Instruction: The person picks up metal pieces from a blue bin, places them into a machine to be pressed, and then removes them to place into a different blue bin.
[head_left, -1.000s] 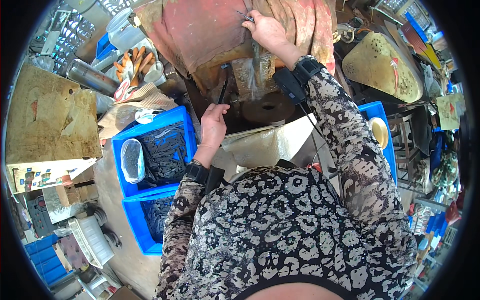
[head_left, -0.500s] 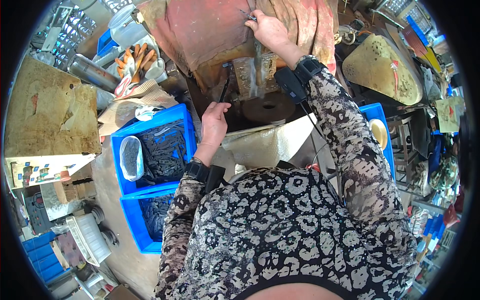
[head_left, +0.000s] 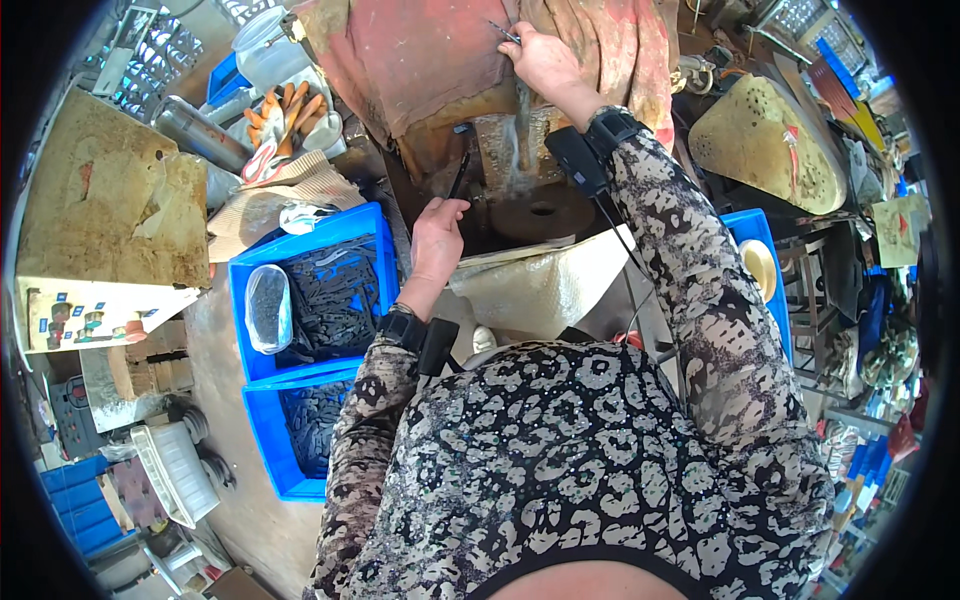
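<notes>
My left hand [head_left: 437, 240] is closed on a thin dark strip [head_left: 459, 176] that points up and away, left of a round brown wheel [head_left: 541, 208] with a hole in its middle. My right hand [head_left: 548, 62] reaches farther out, in front of a stained red cloth [head_left: 430, 62]. Its fingers pinch a slim dark pointed piece [head_left: 502, 32], whose tip juts out to the left. Below the right hand, a whitish stream [head_left: 523, 120], apparently water, runs down toward the wheel. The exact kind of both held pieces is too small to tell.
Two blue bins [head_left: 240, 310] with many dark flat pieces stand at my left, a clear plastic container [head_left: 268, 308] in the upper one. Orange-and-white gloves [head_left: 288, 118] lie beyond them. A white sheet [head_left: 535, 290] hangs before me. Another blue bin [head_left: 778, 300] stands at right.
The view has shifted slightly. My left hand is a little farther right, with the dark strip still in it. The right hand keeps its pinch, almost in the same place.
</notes>
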